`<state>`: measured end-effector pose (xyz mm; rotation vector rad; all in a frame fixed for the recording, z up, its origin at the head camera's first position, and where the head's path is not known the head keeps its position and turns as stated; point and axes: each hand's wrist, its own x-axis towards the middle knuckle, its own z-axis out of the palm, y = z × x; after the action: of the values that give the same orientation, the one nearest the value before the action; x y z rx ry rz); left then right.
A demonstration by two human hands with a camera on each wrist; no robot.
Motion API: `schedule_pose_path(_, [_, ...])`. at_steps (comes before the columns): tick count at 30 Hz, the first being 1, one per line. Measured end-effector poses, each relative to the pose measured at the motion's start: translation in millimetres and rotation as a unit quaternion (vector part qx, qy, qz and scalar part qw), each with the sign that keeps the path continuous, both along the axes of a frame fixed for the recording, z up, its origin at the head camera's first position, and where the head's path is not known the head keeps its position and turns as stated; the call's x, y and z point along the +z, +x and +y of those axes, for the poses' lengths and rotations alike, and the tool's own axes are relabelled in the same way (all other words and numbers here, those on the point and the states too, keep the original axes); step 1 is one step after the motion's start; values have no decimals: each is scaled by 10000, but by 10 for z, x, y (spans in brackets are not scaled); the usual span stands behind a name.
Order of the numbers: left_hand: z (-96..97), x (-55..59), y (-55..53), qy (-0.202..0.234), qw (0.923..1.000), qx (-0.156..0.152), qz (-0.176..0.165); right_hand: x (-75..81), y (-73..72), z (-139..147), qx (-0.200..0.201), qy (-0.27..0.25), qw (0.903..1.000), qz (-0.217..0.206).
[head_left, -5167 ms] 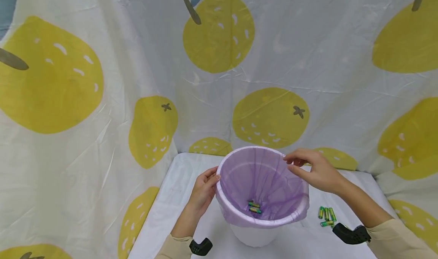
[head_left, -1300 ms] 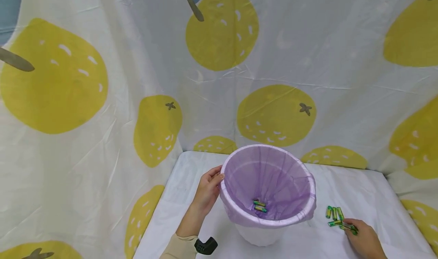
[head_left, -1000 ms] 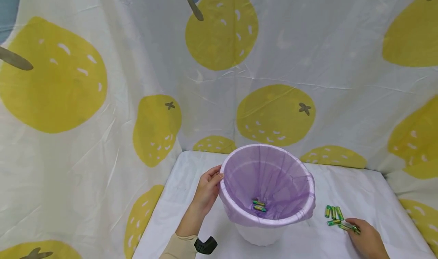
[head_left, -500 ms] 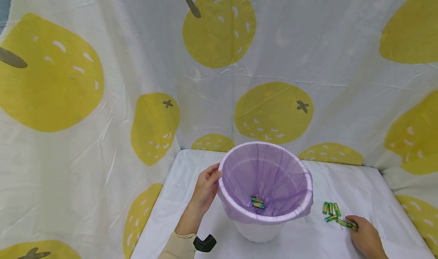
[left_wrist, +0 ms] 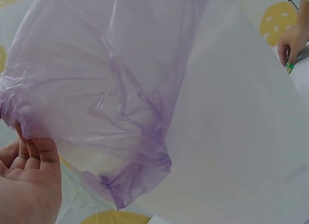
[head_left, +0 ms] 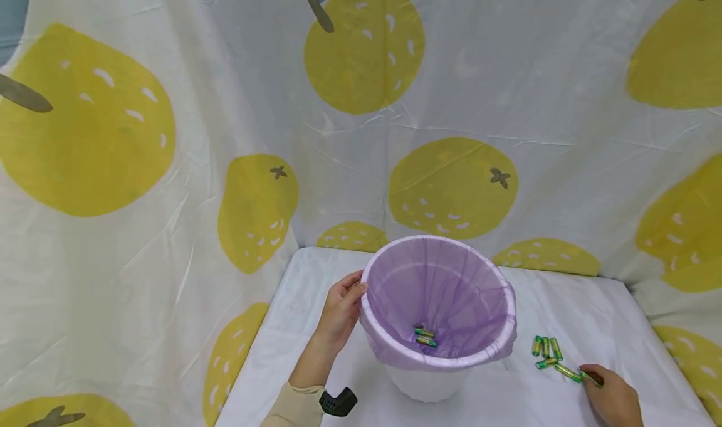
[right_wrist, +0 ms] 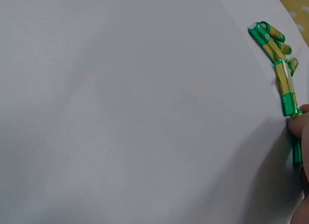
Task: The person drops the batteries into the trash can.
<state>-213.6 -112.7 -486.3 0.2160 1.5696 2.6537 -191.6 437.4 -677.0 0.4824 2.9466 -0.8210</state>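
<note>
A white trash can (head_left: 425,384) stands on the table, lined with a thin purple trash bag (head_left: 445,270) folded over its rim. My left hand (head_left: 337,314) grips the rim at its left side; the left wrist view shows the curled fingers (left_wrist: 41,154) against the bag. Two green and gold batteries (head_left: 425,341) lie at the bottom inside the bag. Right of the can, my right hand (head_left: 615,397) pinches a battery (right_wrist: 297,151) low at the table, partly hidden by the fingers. Its end is close to another battery (right_wrist: 286,89) in the loose group.
Several batteries (head_left: 545,347) lie between the can and my right hand, some side by side and others at an angle. The white table (head_left: 316,270) has a lemon-print curtain (head_left: 338,163) behind and beside it. A black wrist camera (head_left: 338,402) is on the left forearm.
My right hand has gone from the can's rim down to the batteries at the right. Lately it has drawn slightly right with one battery, apart from the group. The left hand stays on the rim.
</note>
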Motion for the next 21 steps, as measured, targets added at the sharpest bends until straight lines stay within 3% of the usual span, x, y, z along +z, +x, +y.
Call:
schedule_pose_path(9, [-1, 10, 7, -1, 10000, 26, 0, -33, 10, -34, -14, -23, 9997, 241])
schedule_pose_path(21, [12, 25, 19, 86, 10000, -19, -39, 186, 25, 33, 326, -82, 9958, 851])
